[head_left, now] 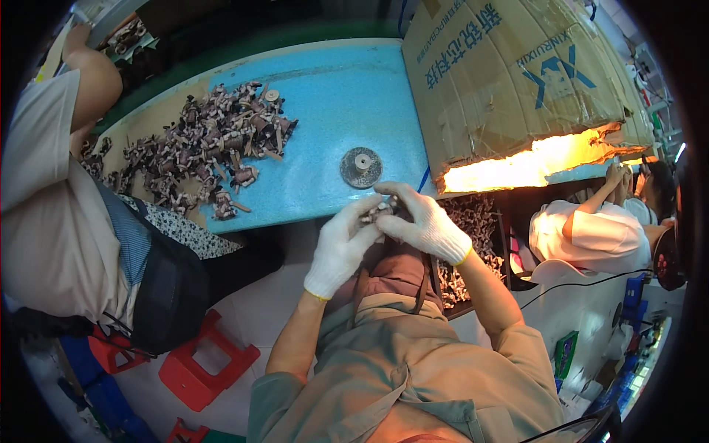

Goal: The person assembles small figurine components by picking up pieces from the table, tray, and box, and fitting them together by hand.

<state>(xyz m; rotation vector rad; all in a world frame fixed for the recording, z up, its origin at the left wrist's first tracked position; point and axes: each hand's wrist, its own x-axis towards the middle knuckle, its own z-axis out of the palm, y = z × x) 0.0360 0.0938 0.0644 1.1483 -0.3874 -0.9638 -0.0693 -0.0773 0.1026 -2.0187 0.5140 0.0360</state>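
Note:
Both of my hands wear white knitted gloves and meet at the table's near edge. Between their fingertips is a small dark and pale figurine (379,213), mostly covered by the gloves. My left hand (341,242) is closed on its left side, and my right hand (427,225) pinches it from the right. Just beyond the fingers, a round grey disc (360,168) with a pale hub lies on the blue table (332,96). Left of the disc spreads a heap of similar small figurines (214,140) in brown, pink and black.
A large cardboard box (509,81) stands at the right, bright light glowing from its torn lower opening. Below it, a tray of small figurines (476,221) sits beside my right forearm. People are at the left (66,236) and far right (591,229). A red stool (207,369) stands at lower left.

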